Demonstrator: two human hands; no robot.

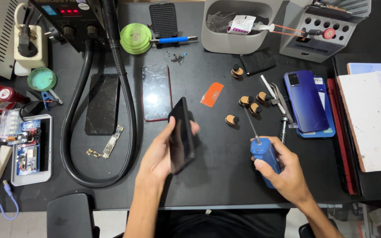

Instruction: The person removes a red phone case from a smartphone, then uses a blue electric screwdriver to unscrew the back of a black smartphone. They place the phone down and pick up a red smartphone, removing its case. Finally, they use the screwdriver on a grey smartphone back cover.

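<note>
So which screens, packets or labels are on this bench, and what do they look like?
Dark phone: held edge-up in the left hand, black screen.
Red-edged phone: flat at centre, glossy screen off.
Black panel: left of it, cracked glass.
Blue phone: face-down at right, glossy back.
Red display: lit digits on the black station, top left.
White packet: in the grey bin, pink print.
Orange tab: small sticker near centre.

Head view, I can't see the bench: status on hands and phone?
Left hand holds black phone on edge. Right hand grips blue screwdriver. Nothing between them.
</note>
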